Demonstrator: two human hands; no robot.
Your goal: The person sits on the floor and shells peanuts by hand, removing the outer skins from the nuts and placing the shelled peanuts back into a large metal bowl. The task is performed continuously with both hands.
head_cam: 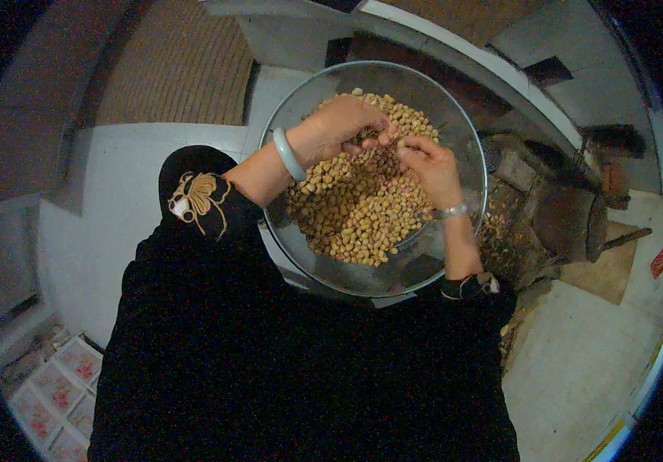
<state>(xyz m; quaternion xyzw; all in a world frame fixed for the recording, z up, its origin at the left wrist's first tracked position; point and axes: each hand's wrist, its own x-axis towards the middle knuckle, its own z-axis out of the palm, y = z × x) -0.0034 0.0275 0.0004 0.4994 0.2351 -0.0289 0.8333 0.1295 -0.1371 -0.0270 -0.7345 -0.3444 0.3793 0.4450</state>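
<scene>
Before me is a wide, round see-through basin (424, 274) with a pale rim. A large heap of tan nuts or beans (366, 231), which look like shelled peanuts, fills much of it. My left hand (343, 124) is cupped over the far part of the heap, its fingers curled around a few darker pieces. Close beside it on the right, my right hand (432, 167) has its thumb and forefinger pinched together, with a small pale kernel seemingly at the tips. A pale jade-like bangle (288, 155) circles my left wrist, and a metal band (454, 210) my right.
Right of the basin, scattered debris (496, 222) lies on the floor near a dark, worn pot-like vessel (568, 222) with a handle. A ribbed brown mat or panel (175, 69) is at upper left. Flower-patterned panels (60, 392) show at lower left.
</scene>
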